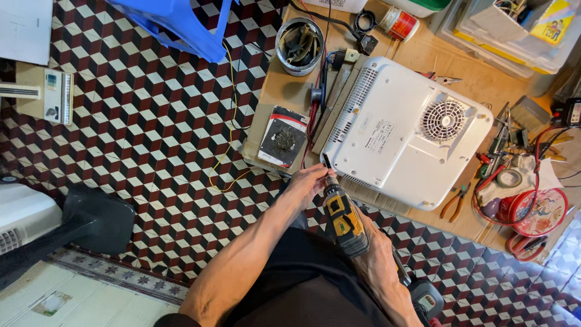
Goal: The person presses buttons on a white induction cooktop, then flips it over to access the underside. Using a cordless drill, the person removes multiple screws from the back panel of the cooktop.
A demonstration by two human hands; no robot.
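A white flat appliance (407, 130) lies upside down on a low wooden board (284, 97), its round fan grille facing up. My right hand (376, 257) grips the handle of a yellow and black cordless drill (344, 218). My left hand (310, 183) pinches the front end of the drill, where the bit meets the appliance's near left corner. The bit tip itself is hidden by my fingers.
A metal tin of parts (299, 45) and a small tray of screws (282, 138) sit left of the appliance. Orange pliers (455, 203), a tape roll (509, 178), red wires and a red round tin (537, 211) lie to the right. A blue plastic stool (181, 24) stands on the patterned tile floor.
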